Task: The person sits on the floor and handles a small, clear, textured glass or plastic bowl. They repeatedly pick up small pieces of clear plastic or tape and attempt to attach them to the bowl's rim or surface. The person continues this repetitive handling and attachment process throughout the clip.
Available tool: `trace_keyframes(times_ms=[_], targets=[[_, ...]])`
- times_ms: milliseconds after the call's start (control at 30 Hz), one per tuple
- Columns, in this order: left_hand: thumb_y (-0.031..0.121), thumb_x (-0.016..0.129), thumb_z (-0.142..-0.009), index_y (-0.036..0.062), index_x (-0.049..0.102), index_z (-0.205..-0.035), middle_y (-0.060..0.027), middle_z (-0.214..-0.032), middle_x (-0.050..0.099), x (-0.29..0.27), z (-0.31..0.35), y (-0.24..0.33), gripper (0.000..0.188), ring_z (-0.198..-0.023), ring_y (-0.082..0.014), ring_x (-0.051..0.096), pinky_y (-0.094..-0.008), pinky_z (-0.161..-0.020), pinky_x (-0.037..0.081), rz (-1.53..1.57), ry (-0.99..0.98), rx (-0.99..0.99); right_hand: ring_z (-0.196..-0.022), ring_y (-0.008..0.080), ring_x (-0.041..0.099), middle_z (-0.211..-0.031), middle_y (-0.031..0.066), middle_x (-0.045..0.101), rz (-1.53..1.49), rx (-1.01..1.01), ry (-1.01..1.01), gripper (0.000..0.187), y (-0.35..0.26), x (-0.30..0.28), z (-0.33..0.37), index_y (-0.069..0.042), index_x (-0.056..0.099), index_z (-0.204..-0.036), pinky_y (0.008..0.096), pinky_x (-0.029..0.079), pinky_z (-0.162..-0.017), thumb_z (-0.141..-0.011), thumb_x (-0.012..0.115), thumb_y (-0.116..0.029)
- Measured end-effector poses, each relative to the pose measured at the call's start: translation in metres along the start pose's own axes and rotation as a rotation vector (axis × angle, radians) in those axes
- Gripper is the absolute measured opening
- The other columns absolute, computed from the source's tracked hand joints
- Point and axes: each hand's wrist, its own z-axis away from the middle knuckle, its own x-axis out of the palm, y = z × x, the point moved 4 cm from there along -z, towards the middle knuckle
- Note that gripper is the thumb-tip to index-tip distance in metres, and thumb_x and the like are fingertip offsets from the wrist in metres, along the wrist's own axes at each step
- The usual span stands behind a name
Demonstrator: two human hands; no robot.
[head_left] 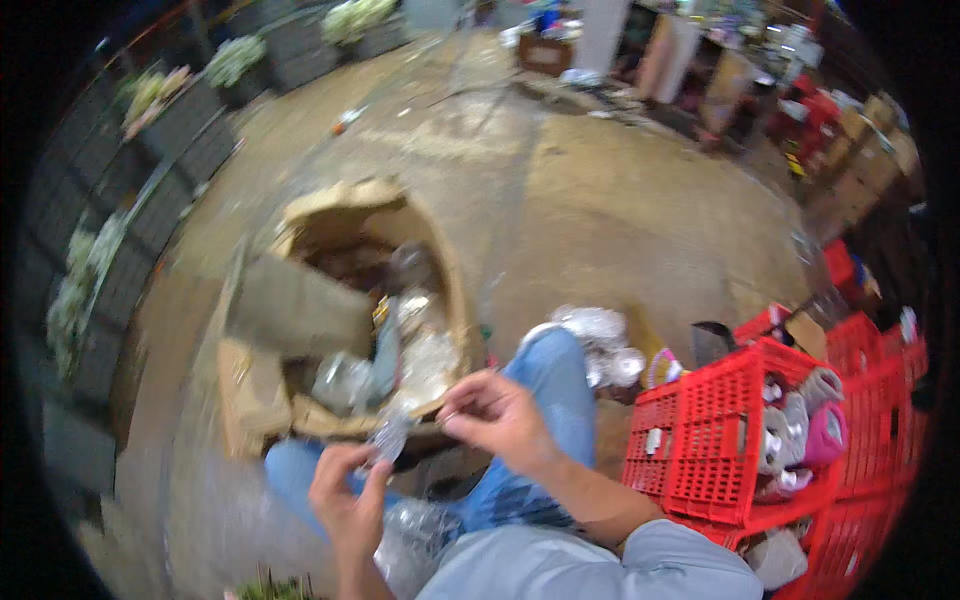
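Note:
My left hand (345,492) is closed, thumb and fingers pinching a small piece of clear crumpled plastic (392,432) that sticks up above my knees. Just to its right, my right hand (498,420) has its fingers curled toward the thumb; whatever lies between the fingertips is too blurred to make out. In front of both hands stands a torn cardboard box (455,290) with clear plastic pieces (430,365) inside. More clear plastic (412,545) rests on my lap, below the left hand.
Red plastic crates (700,440) stand at my right, the nearest holding rolled items (797,435). Shiny clear plastic items (600,345) lie on the floor beyond my right knee. Grey planters (180,125) line the left side. Cardboard and clutter (860,180) fill the far right.

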Motion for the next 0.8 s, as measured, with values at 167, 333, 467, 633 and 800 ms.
trace_keyframes(times_ms=[167, 333, 467, 633, 800], targets=[[-0.001, 0.084, -0.080, 0.0009, 0.079, -0.101, -0.0109, -0.096, 0.073, 0.016, -0.002, 0.007, 0.022, -0.090, -0.0212, 0.066, -0.0320, -0.081, 0.052, 0.054, 0.007, 0.009, -0.099, 0.0140, 0.071, -0.105, 0.0080, 0.074, 0.051, -0.070, 0.089, 0.037, -0.017, 0.005, 0.005, -0.004, 0.061, -0.120, 0.0279, 0.058, -0.087, -0.089, 0.078, 0.006], [-0.006, 0.082, -0.081, -0.0014, 0.076, -0.101, -0.0094, -0.100, 0.069, 0.007, 0.004, 0.020, 0.021, -0.093, -0.0173, 0.063, -0.0288, -0.082, 0.050, 0.090, -0.003, 0.048, -0.103, 0.0151, 0.070, -0.106, 0.0109, 0.073, 0.104, -0.088, 0.050, 0.044, -0.024, 0.025, 0.009, -0.002, 0.057, -0.125, 0.0302, 0.057, -0.093, -0.088, 0.077, 0.011], [-0.006, 0.084, -0.080, -0.0010, 0.076, -0.101, -0.0087, -0.099, 0.070, 0.009, 0.008, 0.022, 0.022, -0.094, -0.0180, 0.062, -0.0289, -0.082, 0.049, 0.104, 0.010, 0.065, -0.103, 0.0154, 0.071, -0.106, 0.0104, 0.072, 0.088, -0.127, -0.001, 0.046, -0.029, 0.037, 0.010, -0.002, 0.056, -0.125, 0.0305, 0.057, -0.093, -0.087, 0.078, 0.012], [-0.005, 0.088, -0.075, 0.0017, 0.079, -0.102, -0.0087, -0.092, 0.071, 0.010, 0.007, 0.030, 0.029, -0.090, -0.0220, 0.065, -0.0322, -0.078, 0.051, 0.055, 0.048, 0.147, -0.100, 0.0161, 0.072, -0.104, 0.0104, 0.072, 0.075, -0.119, -0.006, 0.049, -0.027, 0.045, 0.012, -0.003, 0.055, -0.125, 0.0289, 0.059, -0.087, -0.085, 0.080, 0.012], [-0.004, 0.089, -0.074, 0.0016, 0.079, -0.101, -0.0086, -0.090, 0.070, 0.011, 0.008, 0.035, 0.029, -0.086, -0.0230, 0.064, -0.0327, -0.075, 0.051, 0.015, 0.071, 0.218, -0.100, 0.0160, 0.072, -0.104, 0.0105, 0.072, 0.081, -0.151, -0.017, 0.046, -0.028, 0.048, 0.011, -0.003, 0.056, -0.123, 0.0284, 0.059, -0.088, -0.086, 0.080, 0.011]])
